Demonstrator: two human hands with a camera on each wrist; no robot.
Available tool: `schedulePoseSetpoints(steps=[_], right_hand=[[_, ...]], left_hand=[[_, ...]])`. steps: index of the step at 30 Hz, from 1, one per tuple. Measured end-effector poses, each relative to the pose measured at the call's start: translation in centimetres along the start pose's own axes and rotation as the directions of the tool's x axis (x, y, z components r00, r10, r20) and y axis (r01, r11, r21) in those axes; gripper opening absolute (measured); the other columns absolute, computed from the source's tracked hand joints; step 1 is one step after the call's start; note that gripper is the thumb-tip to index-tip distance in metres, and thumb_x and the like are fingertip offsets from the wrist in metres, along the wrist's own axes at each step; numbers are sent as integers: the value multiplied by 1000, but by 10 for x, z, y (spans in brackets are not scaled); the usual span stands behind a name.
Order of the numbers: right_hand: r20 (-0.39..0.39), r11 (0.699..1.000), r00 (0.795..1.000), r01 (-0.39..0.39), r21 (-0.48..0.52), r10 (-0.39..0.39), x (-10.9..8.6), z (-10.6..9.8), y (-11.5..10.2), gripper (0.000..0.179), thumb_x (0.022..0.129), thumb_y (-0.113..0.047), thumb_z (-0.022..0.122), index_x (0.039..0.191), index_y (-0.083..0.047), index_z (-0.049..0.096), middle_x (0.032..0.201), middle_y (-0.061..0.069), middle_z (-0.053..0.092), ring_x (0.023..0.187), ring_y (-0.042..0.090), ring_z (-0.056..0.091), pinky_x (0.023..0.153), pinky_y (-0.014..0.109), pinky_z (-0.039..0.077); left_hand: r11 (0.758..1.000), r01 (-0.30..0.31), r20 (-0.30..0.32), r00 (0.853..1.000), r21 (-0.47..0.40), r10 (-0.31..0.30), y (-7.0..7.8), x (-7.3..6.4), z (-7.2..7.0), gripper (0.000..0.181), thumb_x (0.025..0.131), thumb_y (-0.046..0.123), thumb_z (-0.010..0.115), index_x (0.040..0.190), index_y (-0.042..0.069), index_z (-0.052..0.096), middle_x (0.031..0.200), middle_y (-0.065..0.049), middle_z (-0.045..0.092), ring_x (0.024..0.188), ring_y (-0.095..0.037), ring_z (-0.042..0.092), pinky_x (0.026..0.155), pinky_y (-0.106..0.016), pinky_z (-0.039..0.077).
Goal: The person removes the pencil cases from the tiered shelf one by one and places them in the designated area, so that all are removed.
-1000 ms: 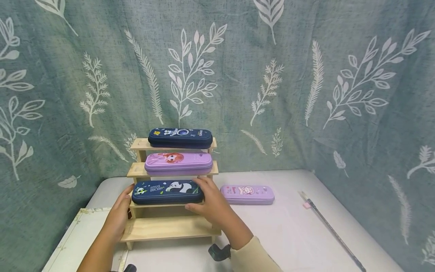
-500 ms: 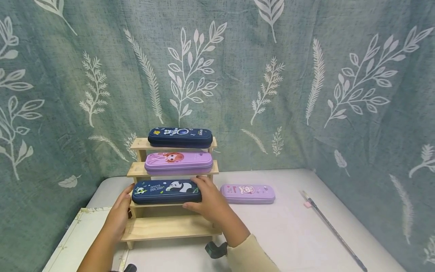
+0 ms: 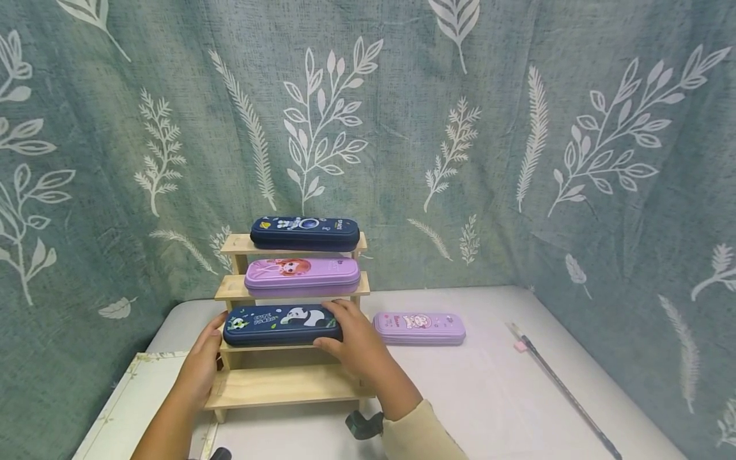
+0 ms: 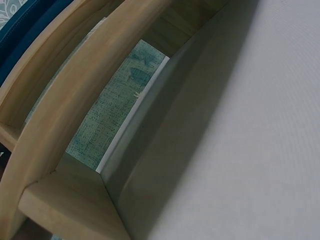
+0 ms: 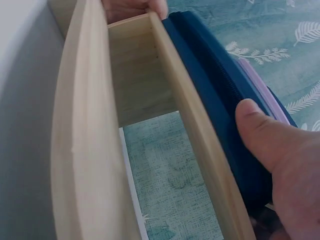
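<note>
A navy panda pencil case (image 3: 259, 333) lies lengthwise on the third tier down of a stepped wooden stand (image 3: 287, 386). My right hand (image 3: 358, 345) grips its right end, thumb on the front side and fingers over the top. In the right wrist view that thumb (image 5: 255, 117) presses near the zip. My left hand (image 3: 200, 367) holds the stand's left side by the same tier, fingertips (image 5: 159, 7) bent round the shelf end. The left wrist view shows only the stand's lower boards (image 4: 80, 95), not the hand.
Higher tiers carry a purple girl-print pencil case (image 3: 310, 278) and a navy space-print one (image 3: 333, 235). A lilac pencil case (image 3: 420, 329) lies right of the stand on the white table (image 3: 483, 396). Farther right is a long thin brush-like stick (image 3: 566, 390). A patterned curtain (image 3: 391, 160) hangs behind.
The panda pencil case has stayed on its tier. My right hand has shifted slightly left along its end, the thumb now at the case's front. The left hand keeps its place.
</note>
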State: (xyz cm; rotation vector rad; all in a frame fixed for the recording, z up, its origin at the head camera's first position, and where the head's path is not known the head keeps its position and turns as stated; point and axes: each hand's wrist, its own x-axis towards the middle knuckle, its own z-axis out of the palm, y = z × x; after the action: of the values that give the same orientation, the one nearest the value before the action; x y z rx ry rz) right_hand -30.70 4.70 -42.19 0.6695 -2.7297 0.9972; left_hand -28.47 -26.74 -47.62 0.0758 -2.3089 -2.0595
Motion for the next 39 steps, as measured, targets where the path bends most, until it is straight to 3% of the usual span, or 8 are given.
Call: schedulePoseSetpoints(steps=[9,18,31,39], right_hand=[[-3,1000,1000,-9,27,9,-2,-3,-2,76,90,-41,81,157,-28,48,157,-2,48,144,24,50,121,49,39],[-48,999,998,38,-16,-38,-3,-1,2,74,89,-43,82,154,-25,53,152,2,53,139,26,54,115,49,45],[-23,1000,1000,17,5,-17,-21,-6,5,73,90,-44,80,155,-29,51,154,-1,51,142,26,52,117,51,42],[-18,1000,1000,17,16,-17,-26,-10,5,73,90,-45,79,156,-29,50,153,1,50,140,27,53,116,53,43]], left_hand=[[1000,-8,5,1000,10,8,3,-1,1,57,115,37,13,170,22,12,177,-13,3,161,-44,0,125,-70,6],[1000,-16,18,1000,23,16,3,0,-1,57,115,35,11,170,23,12,177,-12,0,161,-42,-4,122,-74,7],[1000,-10,23,1000,-10,10,3,-4,1,56,115,35,12,170,23,14,176,-13,7,162,-40,0,123,-74,7],[1000,-19,32,999,6,19,3,-2,1,57,115,39,12,170,25,13,177,-10,1,161,-41,-3,122,-75,7]])
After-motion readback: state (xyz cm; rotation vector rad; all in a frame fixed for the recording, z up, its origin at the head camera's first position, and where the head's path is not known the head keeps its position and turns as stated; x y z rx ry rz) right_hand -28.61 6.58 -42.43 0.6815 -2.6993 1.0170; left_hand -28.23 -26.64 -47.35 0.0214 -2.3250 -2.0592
